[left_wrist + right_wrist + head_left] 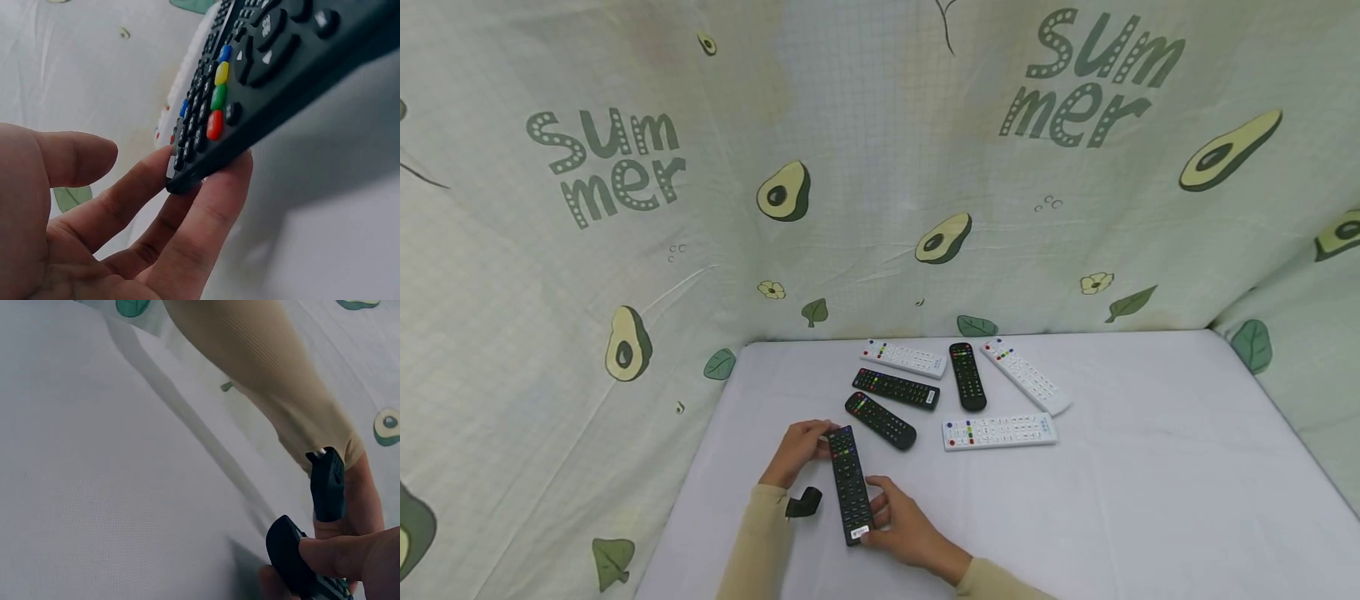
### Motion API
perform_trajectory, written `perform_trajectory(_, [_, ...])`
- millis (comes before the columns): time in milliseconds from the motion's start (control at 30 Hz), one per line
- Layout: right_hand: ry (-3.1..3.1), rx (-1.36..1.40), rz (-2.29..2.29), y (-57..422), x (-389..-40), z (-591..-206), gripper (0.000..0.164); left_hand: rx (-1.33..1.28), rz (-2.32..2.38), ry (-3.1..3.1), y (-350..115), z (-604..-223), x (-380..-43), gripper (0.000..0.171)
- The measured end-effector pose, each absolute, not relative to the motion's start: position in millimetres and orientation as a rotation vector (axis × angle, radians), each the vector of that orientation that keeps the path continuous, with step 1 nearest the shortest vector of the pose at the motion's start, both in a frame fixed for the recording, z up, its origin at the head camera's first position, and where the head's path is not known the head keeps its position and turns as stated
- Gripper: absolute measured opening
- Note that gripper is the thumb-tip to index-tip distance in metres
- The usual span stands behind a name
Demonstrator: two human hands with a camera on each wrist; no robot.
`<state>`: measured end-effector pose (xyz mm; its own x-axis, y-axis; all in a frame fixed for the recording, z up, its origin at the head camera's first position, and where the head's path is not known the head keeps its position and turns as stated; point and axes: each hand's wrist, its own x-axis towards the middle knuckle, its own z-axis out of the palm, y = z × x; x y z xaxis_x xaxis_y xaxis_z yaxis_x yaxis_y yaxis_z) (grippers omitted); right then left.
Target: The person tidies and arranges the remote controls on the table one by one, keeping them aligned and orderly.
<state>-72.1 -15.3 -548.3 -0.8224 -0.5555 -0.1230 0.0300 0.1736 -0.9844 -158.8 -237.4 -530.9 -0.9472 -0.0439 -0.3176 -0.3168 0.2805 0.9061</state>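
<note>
A black remote control (850, 487), with coloured buttons and a white label at its near end, is held tilted above the white table. My right hand (913, 529) pinches its near end between thumb and fingers, as the right wrist view also shows. At the far end my left hand (799, 450) touches the remote. In the left wrist view, extended fingers (215, 212) meet the end and underside of the remote control (250, 81), while the thumb stands apart from it. Closest among the other remotes is a black one (881, 421), lying just beyond the held one.
More remotes lie toward the back of the table (1120, 517): a black one (897, 389), another black one (967, 377), and white ones at the back left (904, 358), back right (1026, 375) and front (1000, 432). A patterned cloth (865, 167) hangs behind.
</note>
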Motion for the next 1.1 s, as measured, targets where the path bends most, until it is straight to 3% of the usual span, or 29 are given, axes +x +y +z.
perform_trajectory(567, [2.061, -0.529, -1.634, -53, -78, -550, 0.092, -0.415, 1.523, 2.52, -238, -536, -167, 0.033])
perform_trajectory(1100, [2.355, -0.631, -1.432, -77, -87, -552, 0.098, -0.456, 1.287, 2.663, -233, -539, -175, 0.043])
